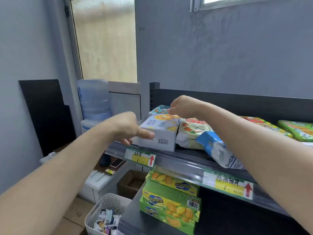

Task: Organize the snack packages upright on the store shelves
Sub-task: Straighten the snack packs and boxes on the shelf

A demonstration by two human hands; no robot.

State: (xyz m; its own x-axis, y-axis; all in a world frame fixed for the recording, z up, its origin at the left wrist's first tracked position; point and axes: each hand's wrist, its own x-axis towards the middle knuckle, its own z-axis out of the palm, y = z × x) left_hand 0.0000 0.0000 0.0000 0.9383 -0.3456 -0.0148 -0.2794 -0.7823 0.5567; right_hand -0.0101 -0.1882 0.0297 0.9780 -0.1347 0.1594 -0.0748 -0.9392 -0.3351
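Note:
A white cookie box [160,133] marked LANDY lies flat and upside down at the left end of the dark top shelf [189,157]. My left hand [128,128] grips its left end, thumb across the front face. My right hand [182,106] is curled over the box's far top edge. Behind it lies a teal-and-white box [160,109]. To its right lie a pale snack bag [193,133], a blue-and-white bag [218,148] that overhangs the shelf edge, and green packages [296,129] at the far right.
On the lower shelf, green and yellow biscuit boxes [171,199] are stacked flat. A white basket [105,212] of small packets stands on the floor at lower left. A water bottle [94,99] stands on a dispenser left of the shelf. Price labels [140,157] line the shelf rail.

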